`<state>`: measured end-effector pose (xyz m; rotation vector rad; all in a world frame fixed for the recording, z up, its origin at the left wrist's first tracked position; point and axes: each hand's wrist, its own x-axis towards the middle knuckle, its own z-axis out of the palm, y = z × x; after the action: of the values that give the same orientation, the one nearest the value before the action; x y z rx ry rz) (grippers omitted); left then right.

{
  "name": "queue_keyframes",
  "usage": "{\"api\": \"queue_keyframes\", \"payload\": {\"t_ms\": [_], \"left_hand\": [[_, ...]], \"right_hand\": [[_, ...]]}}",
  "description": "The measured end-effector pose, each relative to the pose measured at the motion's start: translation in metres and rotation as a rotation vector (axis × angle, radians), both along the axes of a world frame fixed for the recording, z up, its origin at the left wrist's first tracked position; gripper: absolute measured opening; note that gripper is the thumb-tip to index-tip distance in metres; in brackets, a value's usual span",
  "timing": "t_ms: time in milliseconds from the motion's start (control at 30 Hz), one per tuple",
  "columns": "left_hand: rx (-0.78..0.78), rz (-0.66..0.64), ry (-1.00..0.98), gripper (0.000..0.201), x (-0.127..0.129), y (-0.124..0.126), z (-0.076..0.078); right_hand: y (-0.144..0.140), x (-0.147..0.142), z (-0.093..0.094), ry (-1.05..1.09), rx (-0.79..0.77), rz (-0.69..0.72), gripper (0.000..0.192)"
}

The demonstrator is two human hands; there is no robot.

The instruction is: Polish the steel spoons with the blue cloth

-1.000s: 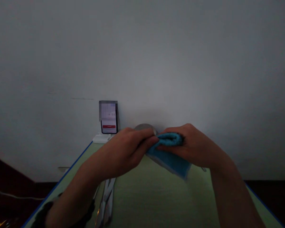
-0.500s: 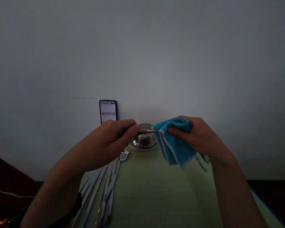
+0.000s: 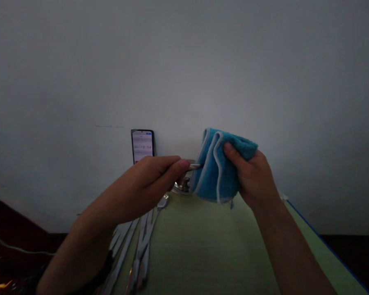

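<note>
My left hand point(image 3: 160, 176) is closed on the thin metal handle of a piece of cutlery point(image 3: 195, 166), pinched between thumb and fingers. The other end runs into a folded blue cloth point(image 3: 209, 176) with pale stitched edging, so its kind is hidden. My right hand point(image 3: 255, 176) grips that cloth, thumb on the near face. Both hands are raised above the table. Behind them a shiny metal bowl or dish point(image 3: 181, 188) stands partly covered by the cloth and my left hand.
Several pieces of metal cutlery point(image 3: 144, 246) lie on the pale green table point(image 3: 197, 246) at left, under my left forearm, including a spoon point(image 3: 163, 201). A phone point(image 3: 142, 146) with a timer leans on the wall point(image 3: 184, 82) behind. The table's blue edge point(image 3: 322, 241) runs along the right.
The cloth has moved up and left over the cutlery, covering more of it, and its folds now stand upright. My left hand has shifted slightly right.
</note>
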<state>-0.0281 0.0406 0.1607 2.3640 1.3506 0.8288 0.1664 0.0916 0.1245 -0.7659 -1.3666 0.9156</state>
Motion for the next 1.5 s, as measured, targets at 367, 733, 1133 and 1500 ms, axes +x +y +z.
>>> {"api": "queue_keyframes", "payload": {"t_ms": [367,733,1133,1500], "left_hand": [[-0.036,-0.051,0.088,0.034,-0.014,-0.001,0.003],[0.015,0.037,0.007,0.035,-0.001,0.000,0.005],[-0.045,-0.056,0.078,0.031,0.041,0.008,-0.024],[-0.039,-0.060,0.234,0.034,0.037,0.002,-0.024]], "right_hand": [[-0.014,0.023,0.016,-0.692,0.027,0.473,0.013],[-0.002,0.005,0.006,-0.304,0.081,-0.081,0.025],[0.003,-0.025,-0.003,0.390,-0.133,0.002,0.016],[0.016,-0.013,-0.014,0.372,-0.256,0.126,0.036]]}}
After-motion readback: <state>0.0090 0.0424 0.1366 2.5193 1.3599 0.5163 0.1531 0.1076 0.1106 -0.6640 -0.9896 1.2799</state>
